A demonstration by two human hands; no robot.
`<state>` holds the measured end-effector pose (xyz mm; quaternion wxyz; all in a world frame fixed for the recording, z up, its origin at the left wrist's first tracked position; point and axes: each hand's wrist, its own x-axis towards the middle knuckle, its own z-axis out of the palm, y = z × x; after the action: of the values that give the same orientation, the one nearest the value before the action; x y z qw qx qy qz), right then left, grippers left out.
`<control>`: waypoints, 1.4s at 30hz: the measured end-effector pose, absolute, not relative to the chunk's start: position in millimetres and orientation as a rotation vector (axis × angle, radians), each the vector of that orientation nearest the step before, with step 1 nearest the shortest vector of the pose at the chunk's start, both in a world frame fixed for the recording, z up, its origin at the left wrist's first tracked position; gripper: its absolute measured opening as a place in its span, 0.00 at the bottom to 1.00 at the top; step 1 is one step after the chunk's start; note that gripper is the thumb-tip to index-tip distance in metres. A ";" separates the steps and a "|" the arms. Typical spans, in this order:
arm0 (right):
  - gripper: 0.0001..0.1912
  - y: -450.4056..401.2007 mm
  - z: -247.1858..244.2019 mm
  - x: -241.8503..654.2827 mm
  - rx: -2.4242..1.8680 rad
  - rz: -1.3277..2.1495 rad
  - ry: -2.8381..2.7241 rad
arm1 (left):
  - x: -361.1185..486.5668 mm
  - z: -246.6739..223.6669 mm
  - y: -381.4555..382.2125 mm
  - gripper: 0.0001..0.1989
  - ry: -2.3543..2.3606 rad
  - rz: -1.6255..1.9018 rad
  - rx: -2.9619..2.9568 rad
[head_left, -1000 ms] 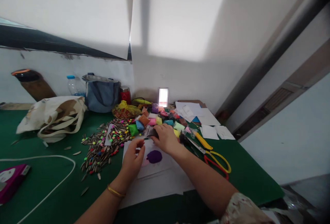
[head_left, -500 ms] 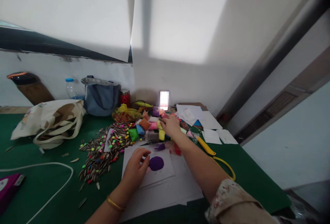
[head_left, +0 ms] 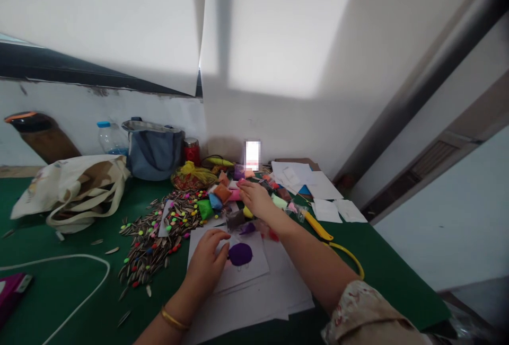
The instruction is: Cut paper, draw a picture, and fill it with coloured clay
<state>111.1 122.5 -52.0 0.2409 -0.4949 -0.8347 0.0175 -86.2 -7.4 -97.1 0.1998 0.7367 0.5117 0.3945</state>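
My left hand [head_left: 208,261] rests on a white paper sheet [head_left: 226,280], thumb and curved fingers apart, with nothing visible between them. Beside its fingertips, a round purple clay shape [head_left: 240,254] lies on that sheet, above small drawn outlines. My right hand [head_left: 259,202] reaches over a heap of small coloured clay packets, its fingers stretched forward and low. A bright pink bit [head_left: 241,182] shows at these fingertips; I cannot tell whether they touch it. Around them lie an orange packet [head_left: 222,193], a green packet [head_left: 205,209] and an opened purple packet [head_left: 248,228].
Striped sunflower seeds [head_left: 159,239] mixed with coloured beads spread to the left. Behind stand a cloth tote [head_left: 91,178], a blue bag [head_left: 155,151], a red jar [head_left: 191,151] and a lit phone [head_left: 252,155]. A yellow-handled tool [head_left: 318,226] and papers [head_left: 326,210] lie right.
My right hand has moved a little left over the packets, covering more of the yellow one and uncovering a pale green one. My left hand has stayed nearly in place beside the purple shape.
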 end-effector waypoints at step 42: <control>0.26 183.2 -58.2 144.9 -1.979 -0.091 -2.287 | -70.1 -100.6 -3.3 0.19 1.778 0.652 2.371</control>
<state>144.9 183.2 -58.2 0.0578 -0.6529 -0.7546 -0.0300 -70.1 -3.3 -100.6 0.0537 0.7802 0.5851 0.2145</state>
